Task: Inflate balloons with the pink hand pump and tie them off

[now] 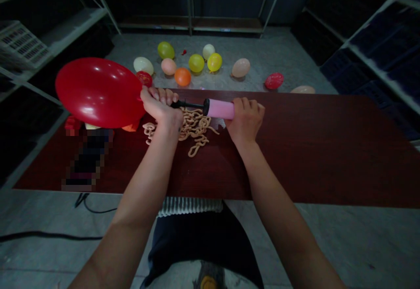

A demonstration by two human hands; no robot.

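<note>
A large inflated red balloon hangs over the table's left side. My left hand is closed around its neck and the black end of a hand pump, and the join between them is hidden by my fingers. Around the pump's pink barrel wraps my right hand. A black rod shows between the hands, so the pump is drawn out. Below it lies a tangled heap of beige twisted cord, partly covered by my left wrist.
On the dark red table, a pixelated dark object lies at left, near small red and orange pieces under the balloon. Several balloons, including an orange one, rest on the floor behind. Metal shelves stand around.
</note>
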